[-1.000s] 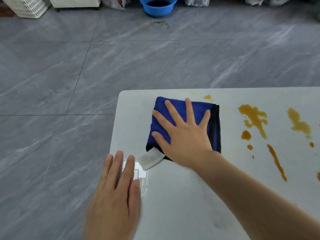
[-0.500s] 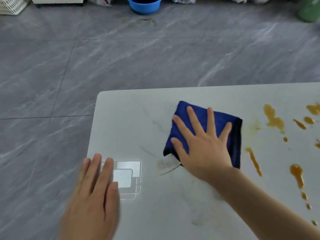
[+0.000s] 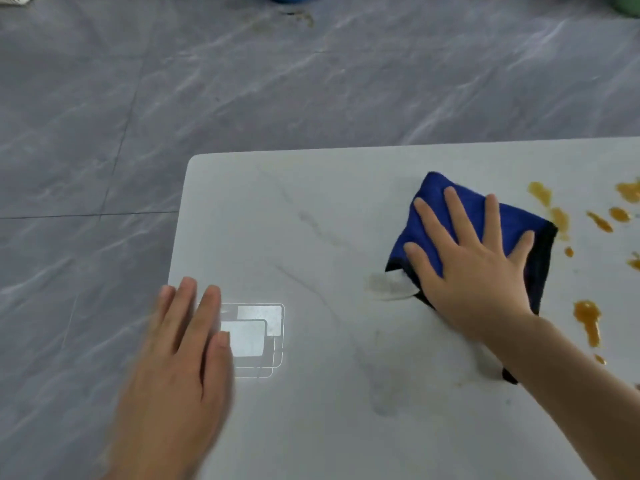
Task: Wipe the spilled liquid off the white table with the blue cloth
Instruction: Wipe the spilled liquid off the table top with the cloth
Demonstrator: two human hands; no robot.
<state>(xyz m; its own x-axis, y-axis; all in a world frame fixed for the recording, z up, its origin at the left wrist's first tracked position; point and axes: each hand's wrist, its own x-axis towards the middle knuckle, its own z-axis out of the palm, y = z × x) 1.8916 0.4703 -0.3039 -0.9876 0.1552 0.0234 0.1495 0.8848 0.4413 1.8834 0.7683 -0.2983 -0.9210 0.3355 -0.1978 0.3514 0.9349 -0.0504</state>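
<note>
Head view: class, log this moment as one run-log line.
right hand flat on blue cloth | left hand flat on white table | orange spill right of cloth, unwiped

Single head-worn view, looking forward and steeply down from above the near side of the table.

The wide-angle camera sits close over the white table [image 3: 311, 427], whose left edge and rounded far-left corner cross mid-frame; both hands reach in from the near edge, the left hand [image 3: 173, 368] at lower left, the right hand [image 3: 474, 271] at right. Grey tiled floor [image 3: 242, 81] fills the far half and left side. No second view shares the scene.
</note>
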